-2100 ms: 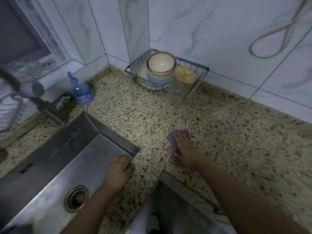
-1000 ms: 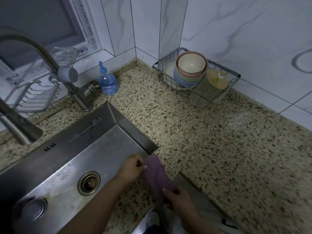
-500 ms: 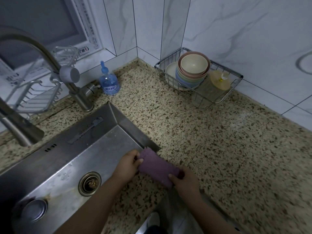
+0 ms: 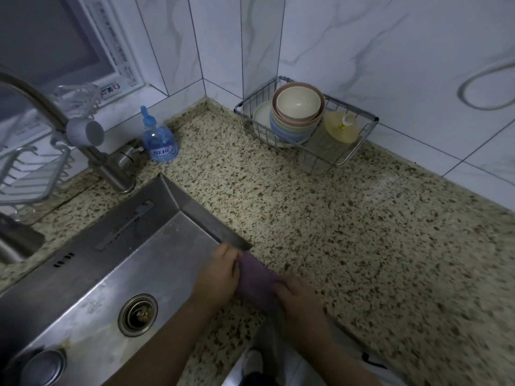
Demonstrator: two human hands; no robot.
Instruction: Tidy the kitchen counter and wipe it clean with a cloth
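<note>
Your left hand & right hand are close together, each gripping one end of the purple cloth, which sits at the front edge of the speckled bench, right by the near corner of the steel sink. Only the cloth's mid part shows; both ends are under your fingers, and it's a bit blurred, so can't tell if it's folded or bunched. Can't tell if it touches the bench or is held just above. At the back, against the tiled wall, a wire basket holds stacked bowls, a plate partly hidden behind them, and a yellow lid. A blue bottle stands near the tap; its label isn't readable. The sink's left side & a wire rack are cut off by the frame.
</note>
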